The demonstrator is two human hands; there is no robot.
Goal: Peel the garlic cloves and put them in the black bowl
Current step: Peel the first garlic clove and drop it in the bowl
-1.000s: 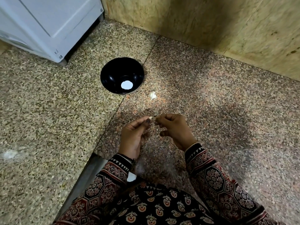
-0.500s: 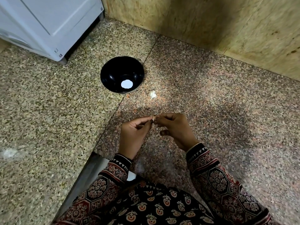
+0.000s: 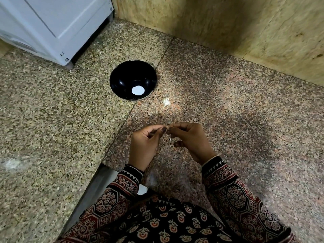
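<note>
A black bowl (image 3: 122, 79) stands on the speckled stone floor, with a round white glare spot on its bottom. A pale garlic piece (image 3: 165, 101) lies on the floor to the right of the bowl. Below it, my left hand (image 3: 145, 144) and my right hand (image 3: 191, 139) meet fingertip to fingertip. Together they pinch a small garlic clove (image 3: 168, 127), which is mostly hidden by the fingers. A thin shred of skin hangs under my right fingers.
A white appliance (image 3: 52, 23) stands at the back left on a small foot. A yellowish stone wall (image 3: 228, 23) runs along the back and right. A grey step edge (image 3: 91, 190) lies by my left sleeve.
My left fingers have curled in tighter against the clove. Both hands stay at the same spot, working the clove between the fingertips.
</note>
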